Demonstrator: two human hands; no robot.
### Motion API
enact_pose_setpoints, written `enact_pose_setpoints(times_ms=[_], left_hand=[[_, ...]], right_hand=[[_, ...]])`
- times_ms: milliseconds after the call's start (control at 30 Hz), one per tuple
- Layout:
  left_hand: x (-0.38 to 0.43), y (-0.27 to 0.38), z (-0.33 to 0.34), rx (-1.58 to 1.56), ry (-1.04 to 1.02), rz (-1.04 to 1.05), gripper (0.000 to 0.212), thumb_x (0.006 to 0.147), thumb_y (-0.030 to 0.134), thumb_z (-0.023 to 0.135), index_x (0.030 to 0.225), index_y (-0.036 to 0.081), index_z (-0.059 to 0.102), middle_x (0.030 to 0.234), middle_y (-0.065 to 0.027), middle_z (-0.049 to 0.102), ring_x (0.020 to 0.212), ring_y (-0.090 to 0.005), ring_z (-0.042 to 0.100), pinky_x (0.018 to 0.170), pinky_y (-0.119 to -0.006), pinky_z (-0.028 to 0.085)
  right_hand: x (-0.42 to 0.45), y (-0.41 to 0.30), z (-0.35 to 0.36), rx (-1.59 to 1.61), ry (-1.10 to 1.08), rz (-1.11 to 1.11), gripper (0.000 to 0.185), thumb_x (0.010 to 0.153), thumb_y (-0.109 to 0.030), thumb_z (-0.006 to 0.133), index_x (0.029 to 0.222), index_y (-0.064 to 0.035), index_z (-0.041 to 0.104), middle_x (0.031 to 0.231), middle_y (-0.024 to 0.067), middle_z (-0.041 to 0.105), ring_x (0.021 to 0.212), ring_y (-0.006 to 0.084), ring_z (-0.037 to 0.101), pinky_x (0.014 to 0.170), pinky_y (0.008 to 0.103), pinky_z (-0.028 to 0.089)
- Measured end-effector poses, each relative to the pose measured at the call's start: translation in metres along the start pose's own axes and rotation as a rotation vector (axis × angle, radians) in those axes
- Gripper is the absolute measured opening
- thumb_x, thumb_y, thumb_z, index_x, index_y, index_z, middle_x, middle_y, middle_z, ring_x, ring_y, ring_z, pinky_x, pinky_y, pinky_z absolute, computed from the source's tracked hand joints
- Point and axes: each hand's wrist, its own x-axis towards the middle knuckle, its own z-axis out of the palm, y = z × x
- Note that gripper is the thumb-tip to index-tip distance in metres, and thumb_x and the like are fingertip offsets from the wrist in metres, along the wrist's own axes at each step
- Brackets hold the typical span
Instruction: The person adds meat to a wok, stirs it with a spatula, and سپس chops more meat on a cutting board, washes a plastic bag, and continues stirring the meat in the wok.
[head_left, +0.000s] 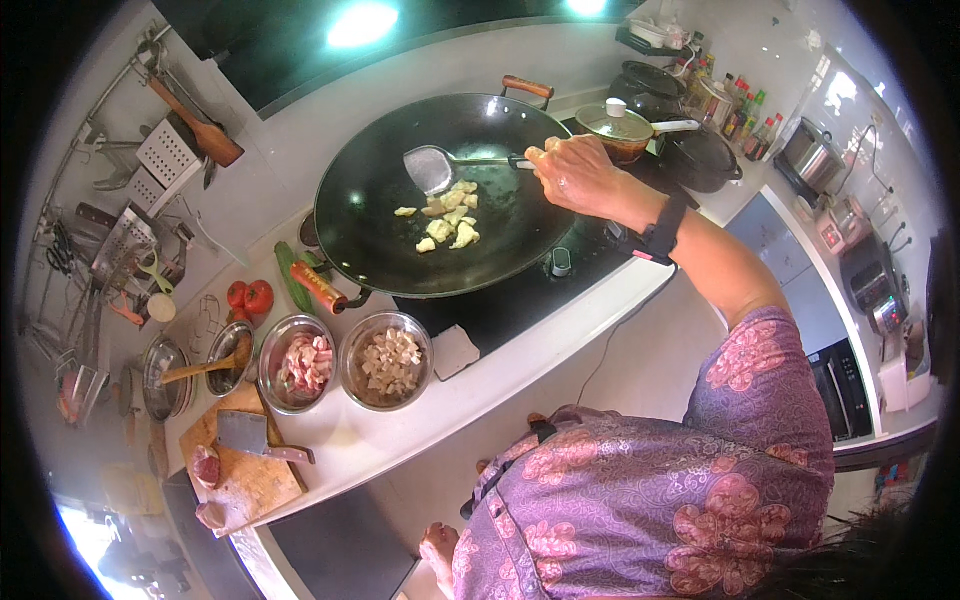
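Note:
My right hand (577, 172) grips the handle of a metal wok spatula (429, 169) and reaches over a large dark wok (360, 240). The spatula's blade rests inside the wok, just behind a cluster of pale food chunks (450, 217). One chunk lies a little apart, to the left. Low in the picture, beside my body, hangs my left hand (439, 546); it is small and partly hidden, so its fingers are hard to make out. Nearest the wok's front handle (321, 288) stand a metal bowl of pale cubes (390, 367) and a metal bowl of sliced raw meat (306, 364).
A cleaver (244, 433) lies on a wooden cutting board (255, 487) with raw meat pieces. Tomatoes (251, 298) and a green cucumber-like vegetable (291, 274) sit left of the wok. A lidded pot (615, 127) stands behind my right hand. Utensils hang on the left wall.

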Motion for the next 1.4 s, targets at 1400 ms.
enact_pose_setpoints(times_ms=[1400], left_hand=[[0.005,-0.006,0.006,0.065,-0.06,-0.048,0.014,0.068,0.013,0.061,0.079,0.005,0.065,0.068,-0.0182,0.062,0.062,-0.0337,0.062,0.058,-0.042,0.05]], right_hand=[[0.012,-0.027,0.01,0.087,-0.135,0.005,0.006,0.068,-0.01,0.054,0.066,-0.0052,0.057,0.059,0.0134,0.059,0.057,0.0298,0.062,0.054,0.0397,0.048]])
